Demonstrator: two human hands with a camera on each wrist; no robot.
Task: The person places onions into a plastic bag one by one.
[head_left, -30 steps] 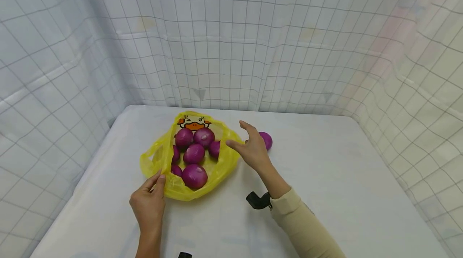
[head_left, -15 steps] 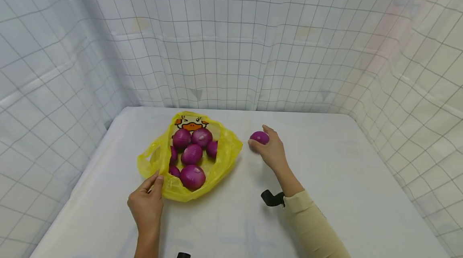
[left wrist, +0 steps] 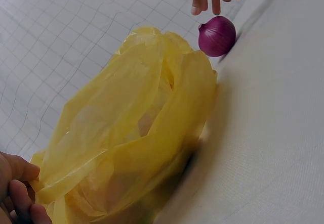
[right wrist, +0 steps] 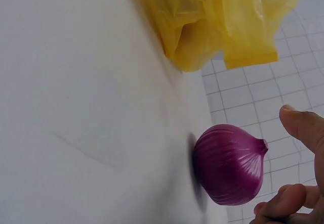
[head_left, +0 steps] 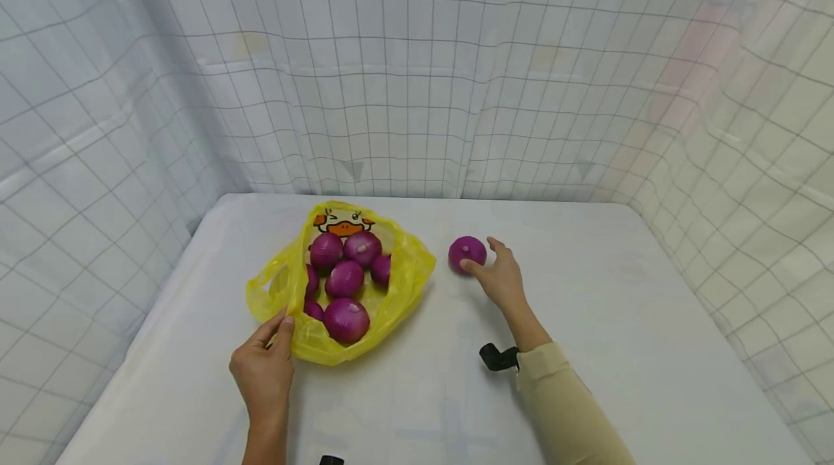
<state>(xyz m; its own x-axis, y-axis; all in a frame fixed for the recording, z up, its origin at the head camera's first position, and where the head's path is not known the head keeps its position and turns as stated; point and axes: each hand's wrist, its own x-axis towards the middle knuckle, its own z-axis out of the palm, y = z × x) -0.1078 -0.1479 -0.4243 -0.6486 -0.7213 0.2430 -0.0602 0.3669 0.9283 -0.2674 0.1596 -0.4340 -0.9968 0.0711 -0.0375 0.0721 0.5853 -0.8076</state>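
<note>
A yellow plastic bag (head_left: 407, 280) with a duck face on it lies with its mouth wide, and several red onions (head_left: 347, 320) show inside. My left hand (head_left: 266, 363) pinches the bag's near left edge between thumb and fingers, as the left wrist view also shows. To the right of the bag, a single red onion (head_left: 464, 251) rests on the table. Beside that onion is my right hand (head_left: 500, 278), thumb and fingers spread and holding nothing. In the right wrist view, the thumb and fingers stand apart from the onion (right wrist: 228, 166), near its stem end.
A white cloth covers the table (head_left: 586, 291). White curtains (head_left: 404, 88) with a grid pattern hang along the back and both sides. A black camera mount (head_left: 498, 358) sticks out from the right wrist, near the beige sleeve (head_left: 567, 400).
My right hand has moved right, from beside the bag's right edge to the lone onion, then slightly farther right, uncovering more of it. My left hand keeps its pinch on the bag.
</note>
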